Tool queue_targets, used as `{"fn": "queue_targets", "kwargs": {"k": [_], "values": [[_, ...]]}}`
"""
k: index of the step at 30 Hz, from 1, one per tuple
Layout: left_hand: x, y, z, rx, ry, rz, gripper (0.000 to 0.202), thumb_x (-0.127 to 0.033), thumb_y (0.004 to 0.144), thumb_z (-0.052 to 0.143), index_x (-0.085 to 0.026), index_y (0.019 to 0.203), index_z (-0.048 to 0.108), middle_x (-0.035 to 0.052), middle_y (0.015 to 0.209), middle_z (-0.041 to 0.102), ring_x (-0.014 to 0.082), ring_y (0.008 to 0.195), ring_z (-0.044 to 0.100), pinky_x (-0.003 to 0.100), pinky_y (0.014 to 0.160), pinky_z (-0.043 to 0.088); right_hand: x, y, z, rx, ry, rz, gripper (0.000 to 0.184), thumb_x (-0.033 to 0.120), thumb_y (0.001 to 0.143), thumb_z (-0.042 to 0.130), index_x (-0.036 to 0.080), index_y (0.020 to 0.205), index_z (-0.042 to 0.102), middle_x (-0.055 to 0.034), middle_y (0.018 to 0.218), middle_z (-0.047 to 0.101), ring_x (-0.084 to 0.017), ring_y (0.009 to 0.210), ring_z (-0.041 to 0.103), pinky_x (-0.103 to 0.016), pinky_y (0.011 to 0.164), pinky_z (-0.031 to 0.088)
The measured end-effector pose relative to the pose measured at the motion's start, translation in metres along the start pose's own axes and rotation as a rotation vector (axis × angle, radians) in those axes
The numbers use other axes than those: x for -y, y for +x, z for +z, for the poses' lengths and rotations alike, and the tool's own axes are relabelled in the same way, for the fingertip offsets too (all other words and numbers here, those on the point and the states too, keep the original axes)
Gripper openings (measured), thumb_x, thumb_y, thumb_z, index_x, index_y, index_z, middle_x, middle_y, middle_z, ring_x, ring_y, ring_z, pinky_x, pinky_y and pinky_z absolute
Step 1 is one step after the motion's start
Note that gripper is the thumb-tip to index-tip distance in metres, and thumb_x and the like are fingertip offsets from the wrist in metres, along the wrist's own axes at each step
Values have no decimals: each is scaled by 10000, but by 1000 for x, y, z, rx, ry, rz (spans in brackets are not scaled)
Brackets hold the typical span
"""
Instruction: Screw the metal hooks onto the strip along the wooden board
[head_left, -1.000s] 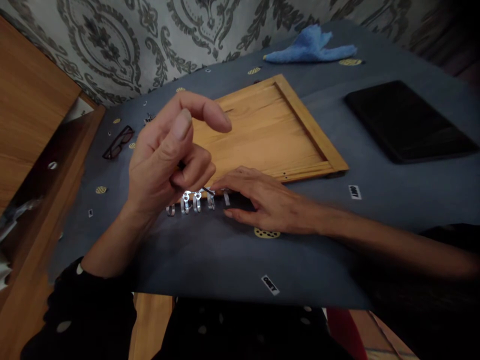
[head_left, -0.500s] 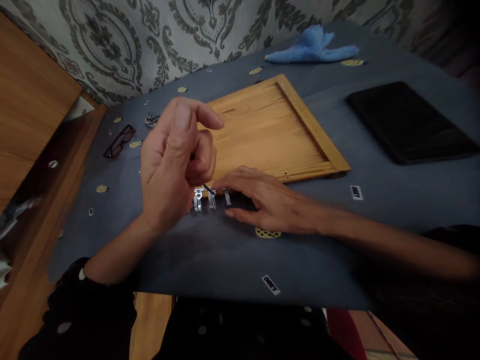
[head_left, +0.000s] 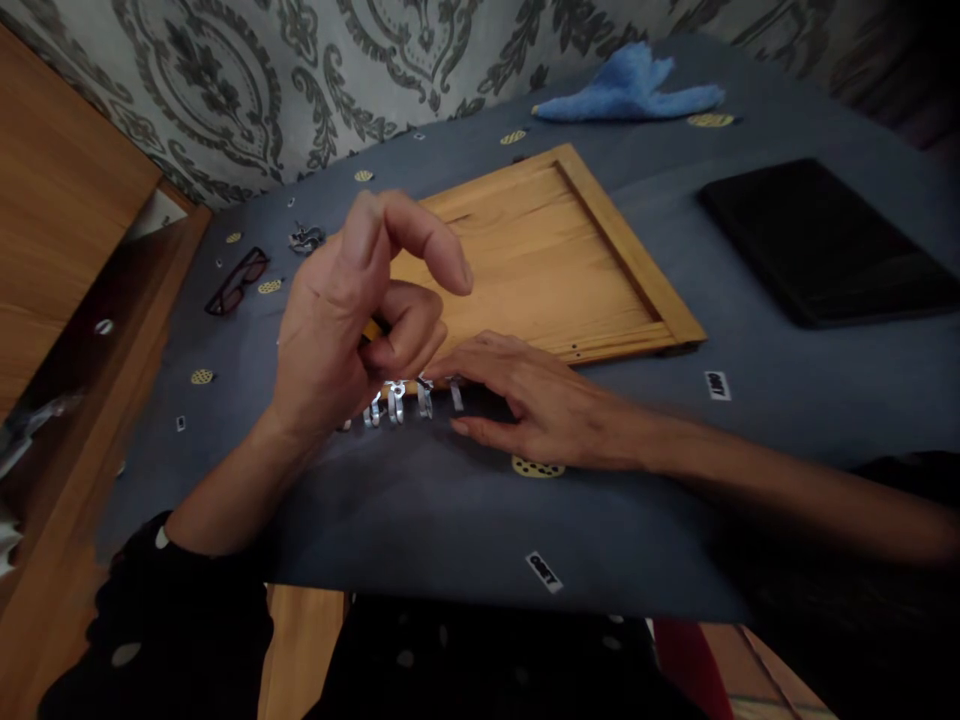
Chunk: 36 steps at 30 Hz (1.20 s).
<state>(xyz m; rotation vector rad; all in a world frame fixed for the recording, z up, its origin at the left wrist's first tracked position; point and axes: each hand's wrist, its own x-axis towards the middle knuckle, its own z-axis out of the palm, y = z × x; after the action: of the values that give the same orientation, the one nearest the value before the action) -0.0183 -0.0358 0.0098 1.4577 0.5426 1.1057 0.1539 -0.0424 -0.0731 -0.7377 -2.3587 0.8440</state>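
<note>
My left hand (head_left: 341,310) is curled closed around a screwdriver (head_left: 373,330); a bit of its yellow and black handle shows in the fist, and the rest is mostly hidden. The index finger is bent outward, apart from the other fingers. Below the fist, silver metal hooks (head_left: 396,402) stand in a row along the near edge of a framed wooden panel (head_left: 517,250). My right hand (head_left: 525,400) lies over that edge, its fingers stretched towards the hooks and touching around the screwdriver's tip. Its thumb is apart on the cloth side.
Dark glasses (head_left: 238,280) and a small heap of metal hardware (head_left: 306,238) lie at the left. A blue cloth (head_left: 626,85) sits at the back, and a black tablet (head_left: 825,240) at the right. A wooden cabinet (head_left: 67,190) borders the table's left side.
My left fist has turned and its index finger reaches further right and down. More hooks show beneath it. My right hand has stayed nearly still.
</note>
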Motion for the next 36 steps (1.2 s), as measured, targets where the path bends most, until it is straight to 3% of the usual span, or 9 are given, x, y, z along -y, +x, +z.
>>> {"fn": "queue_targets", "kwargs": {"k": [5, 7, 12, 21, 28, 30, 34, 36], "values": [[9, 1, 12, -290, 48, 129, 398, -511, 953, 587, -185, 728, 620, -66, 437, 328, 64, 355, 268, 224, 360, 222, 0, 0, -1, -7, -7, 8, 332, 305, 916, 604, 150, 1209, 622, -130, 1164, 685, -284, 1097, 608, -467, 976, 460], [8, -1, 17, -328, 71, 109, 401, -521, 956, 575, -196, 723, 613, -62, 441, 317, 68, 362, 248, 234, 370, 201, 0, 0, -1, -2, 0, 9, 325, 303, 915, 603, 161, 1206, 628, -126, 1172, 686, -286, 1115, 606, -471, 988, 458], [2, -4, 18, -255, 72, 24, 447, -521, 985, 515, -198, 688, 601, -85, 413, 221, 56, 345, 120, 216, 360, 144, 0, 0, -1, -14, 14, -3, 292, 287, 911, 607, 217, 1193, 638, -92, 1151, 694, -274, 1100, 611, -472, 982, 464], [0, 2, 2, -34, -15, -35, 468, -505, 982, 530, -177, 658, 614, -102, 388, 178, 27, 285, 94, 164, 304, 149, 0, 0, 0, -10, -2, -4, 331, 258, 898, 636, 124, 1199, 631, -136, 1164, 691, -284, 1095, 614, -455, 988, 454], [-1, 6, -2, 45, -50, -45, 536, -570, 973, 513, -166, 642, 631, -107, 378, 143, 27, 254, 107, 160, 278, 152, -1, -1, 0, -9, -16, 2, 321, 291, 914, 622, 178, 1214, 616, -112, 1199, 692, -277, 1127, 609, -474, 1017, 445], [2, 6, 0, -7, -22, -12, 537, -580, 967, 517, -170, 640, 626, -100, 381, 159, 31, 265, 121, 174, 288, 139, -1, -1, 0, -7, -15, -2, 325, 295, 913, 622, 164, 1210, 619, -117, 1173, 695, -278, 1108, 614, -467, 998, 454], [8, 3, 7, -263, 54, 97, 431, -537, 937, 601, -177, 700, 616, -78, 426, 281, 53, 328, 245, 204, 333, 219, -1, -1, 0, -6, -20, 2, 335, 319, 926, 606, 151, 1214, 620, -127, 1161, 686, -279, 1094, 612, -459, 970, 463], [8, 0, 11, -314, 58, 131, 381, -489, 942, 616, -179, 720, 614, -76, 446, 285, 49, 347, 228, 210, 347, 202, -1, -1, 0, -5, -13, 1, 331, 318, 925, 603, 154, 1211, 621, -128, 1177, 683, -282, 1113, 604, -459, 978, 457]]}}
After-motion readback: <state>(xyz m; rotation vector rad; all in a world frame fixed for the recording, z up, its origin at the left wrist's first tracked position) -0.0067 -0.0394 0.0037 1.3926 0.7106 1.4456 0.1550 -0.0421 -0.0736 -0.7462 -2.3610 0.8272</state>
